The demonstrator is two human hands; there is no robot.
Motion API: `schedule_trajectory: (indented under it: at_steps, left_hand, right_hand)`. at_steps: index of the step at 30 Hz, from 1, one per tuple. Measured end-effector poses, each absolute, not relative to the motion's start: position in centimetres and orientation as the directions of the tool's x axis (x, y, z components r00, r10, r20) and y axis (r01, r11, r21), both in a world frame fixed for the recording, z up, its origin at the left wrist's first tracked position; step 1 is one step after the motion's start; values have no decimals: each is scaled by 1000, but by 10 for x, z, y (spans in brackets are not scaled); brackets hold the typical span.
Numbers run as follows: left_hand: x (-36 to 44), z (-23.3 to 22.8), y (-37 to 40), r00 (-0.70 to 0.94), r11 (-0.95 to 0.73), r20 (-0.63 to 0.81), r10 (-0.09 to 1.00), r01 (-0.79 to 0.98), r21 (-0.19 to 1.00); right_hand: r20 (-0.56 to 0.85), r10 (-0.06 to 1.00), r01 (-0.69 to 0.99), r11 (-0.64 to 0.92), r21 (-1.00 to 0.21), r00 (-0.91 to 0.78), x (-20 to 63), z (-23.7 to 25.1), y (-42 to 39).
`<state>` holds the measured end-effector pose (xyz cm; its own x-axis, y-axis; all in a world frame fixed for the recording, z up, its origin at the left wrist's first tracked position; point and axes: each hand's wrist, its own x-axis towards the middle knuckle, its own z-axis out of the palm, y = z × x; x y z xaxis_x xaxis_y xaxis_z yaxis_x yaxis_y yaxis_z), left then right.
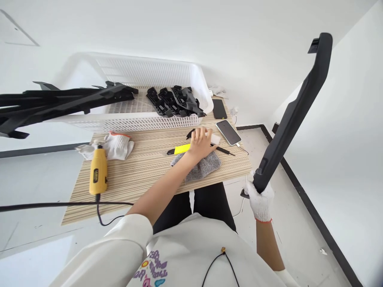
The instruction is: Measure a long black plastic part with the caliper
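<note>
My right hand (261, 198), in a white knit glove, grips the lower end of a long black plastic trim part (295, 115) and holds it up to the right of the table. My bare left hand (201, 142) reaches across the striped wooden table (143, 167) and rests on small items there: a yellow-and-black utility knife (179, 150), a thin black tool (224, 150) and a small pale block (215, 139). A grey cloth (200, 167) lies under my wrist. Whether the fingers close on anything I cannot tell.
A white plastic basket (140, 79) at the back holds several black plastic parts (175, 101). Long black parts (60, 101) jut out at the left. A yellow rotary tool (98, 173) with a black cord and white gloves (118, 145) lie left. Two phones (228, 132) lie at the right.
</note>
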<state>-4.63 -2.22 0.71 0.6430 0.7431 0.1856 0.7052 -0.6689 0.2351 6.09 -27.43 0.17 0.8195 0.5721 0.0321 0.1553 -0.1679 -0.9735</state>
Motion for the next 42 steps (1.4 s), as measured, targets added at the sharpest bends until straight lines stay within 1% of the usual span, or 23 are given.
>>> schedule_trajectory:
  at_steps: [3,8,10,12,14,16,17,18,20,23,24,25,26,27,28,31,32,34,35,38,39,40,42]
  left_hand:
    - [-51,10,-14,620,-625,113,777,736,259]
    - [-54,9,-4,705,-656,0,709,659,368]
    - [-66,14,-8,736,-641,-35,676,611,465]
    - [-84,22,-22,774,-599,-24,633,509,618]
    - [-105,31,-47,839,-492,18,543,300,817]
    - [-122,37,-78,908,-370,112,405,50,928]
    - [-129,38,-93,900,-334,164,404,-22,942]
    - [-135,37,-107,871,-309,190,453,-46,950]
    - [-145,35,-128,727,-278,208,654,-25,960]
    - [-162,34,-136,495,-305,283,821,-38,951]
    - [-169,34,-134,437,-324,321,840,-70,944]
    - [-176,35,-131,385,-334,350,854,-112,936]
    - [-183,37,-127,336,-331,368,867,-163,929]
    - [-189,38,-124,297,-319,373,879,-218,923]
    - [-194,38,-122,267,-299,369,890,-269,916]
    - [-203,34,-119,229,-231,329,916,-369,900]
    - [-204,30,-119,232,-208,312,921,-384,900]
    - [-200,23,-120,283,-176,293,913,-375,910]
    - [-197,19,-121,325,-176,296,898,-351,920]
    - [-183,11,-122,453,-219,322,831,-266,939]
    - [-179,10,-122,473,-231,334,816,-263,937]
    - [-176,10,-122,479,-235,347,806,-279,931]
    - [-171,12,-121,456,-227,379,805,-353,908]
  right_hand:
    - [-1,574,126,-181,-975,819,58,2,-274]
    - [-44,617,123,-225,-966,786,50,8,-270]
    - [-64,648,137,-255,-957,759,45,10,-267]
    - [-87,688,152,-279,-948,721,39,9,-263]
    - [-94,742,188,-287,-939,664,29,4,-256]
    - [-49,823,294,-257,-920,565,15,-1,-246]
    - [-2,868,378,-219,-899,497,8,-3,-240]
    - [58,908,472,-160,-867,414,1,-3,-234]
    - [174,968,632,22,-775,179,-8,2,-220]
    - [273,948,657,312,-686,-165,-1,23,-196]
    - [323,934,639,341,-689,-150,8,31,-186]
    - [345,937,665,295,-686,-60,21,38,-176]
    - [345,935,735,175,-655,85,36,43,-165]
    - [340,909,820,-2,-573,239,52,45,-153]
    - [343,876,830,-106,-548,339,68,44,-143]
    - [306,831,816,-269,-512,465,103,32,-123]
    - [310,824,814,-276,-510,474,105,27,-122]
    - [325,846,825,-211,-524,423,96,17,-131]
    - [340,870,829,-127,-545,357,85,14,-140]
    - [328,942,775,156,-613,69,45,11,-171]
    - [327,939,681,311,-663,-111,34,11,-178]
    - [352,920,647,376,-664,-173,27,12,-183]
    - [377,918,693,349,-631,-119,23,15,-181]
